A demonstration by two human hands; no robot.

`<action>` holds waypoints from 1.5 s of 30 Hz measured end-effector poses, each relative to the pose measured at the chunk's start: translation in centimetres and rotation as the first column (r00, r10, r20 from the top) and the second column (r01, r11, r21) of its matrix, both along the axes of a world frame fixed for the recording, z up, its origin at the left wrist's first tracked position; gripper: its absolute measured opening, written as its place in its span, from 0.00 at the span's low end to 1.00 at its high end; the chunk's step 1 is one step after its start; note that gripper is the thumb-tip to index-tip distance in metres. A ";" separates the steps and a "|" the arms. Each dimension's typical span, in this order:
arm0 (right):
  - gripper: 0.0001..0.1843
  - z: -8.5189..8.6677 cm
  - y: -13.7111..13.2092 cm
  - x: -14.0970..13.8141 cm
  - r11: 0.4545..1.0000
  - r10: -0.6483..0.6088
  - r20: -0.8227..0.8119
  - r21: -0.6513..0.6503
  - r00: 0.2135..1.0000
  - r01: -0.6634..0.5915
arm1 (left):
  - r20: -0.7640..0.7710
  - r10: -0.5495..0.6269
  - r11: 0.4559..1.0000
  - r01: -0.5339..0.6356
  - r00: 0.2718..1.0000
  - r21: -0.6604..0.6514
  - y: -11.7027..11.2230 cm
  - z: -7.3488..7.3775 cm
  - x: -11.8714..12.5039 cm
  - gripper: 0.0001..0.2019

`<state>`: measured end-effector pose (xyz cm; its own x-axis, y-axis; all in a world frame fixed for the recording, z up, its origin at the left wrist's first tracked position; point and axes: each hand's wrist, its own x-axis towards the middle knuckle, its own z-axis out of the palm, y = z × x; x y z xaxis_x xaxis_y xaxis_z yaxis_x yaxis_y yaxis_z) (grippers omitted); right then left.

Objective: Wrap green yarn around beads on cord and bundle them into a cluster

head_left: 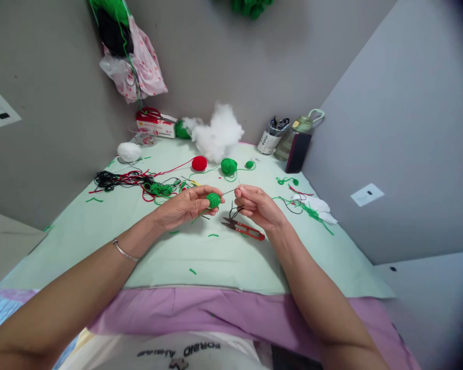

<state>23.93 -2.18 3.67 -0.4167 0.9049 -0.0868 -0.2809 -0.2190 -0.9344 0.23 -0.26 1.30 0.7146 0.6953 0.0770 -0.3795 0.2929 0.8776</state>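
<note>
Gripping the green crocheted piece between thumb and fingers, the left hand is positioned above the middle of the bench in the head view. The right hand pinches a dark strand, which extends toward the piece. Red-handled snips lie just beside the right hand, toward the bench's near edge. White stuffing sits by the far edge; tangled black yarn lies near the left edge.
</note>
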 end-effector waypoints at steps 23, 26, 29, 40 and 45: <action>0.16 -0.3 -3.6 -3.5 0.629 -0.317 0.663 0.682 0.679 -0.372 | -0.102 0.546 0.794 -0.474 0.831 0.381 -0.5 -1.1 1.6 0.17; 0.16 -0.6 -3.2 -2.9 0.563 -0.439 0.595 0.766 0.673 -0.310 | -0.068 0.587 0.759 -0.519 0.807 0.393 -0.4 -1.1 1.4 0.17; 0.16 -0.5 -2.8 -2.2 0.592 -0.587 0.511 0.800 0.627 -0.098 | -0.058 0.619 0.729 -0.546 0.783 0.412 -0.2 -1.2 1.3 0.17; 0.17 0.1 -2.4 -2.1 0.933 -0.185 0.404 0.358 0.896 0.031 | -0.075 0.617 0.729 -0.532 0.784 0.430 -0.5 -1.2 1.2 0.17; 0.14 -0.4 -2.5 -3.0 0.921 -0.263 0.358 0.371 0.896 0.122 | -0.110 0.604 0.758 -0.526 0.789 0.385 -0.5 -1.2 1.2 0.17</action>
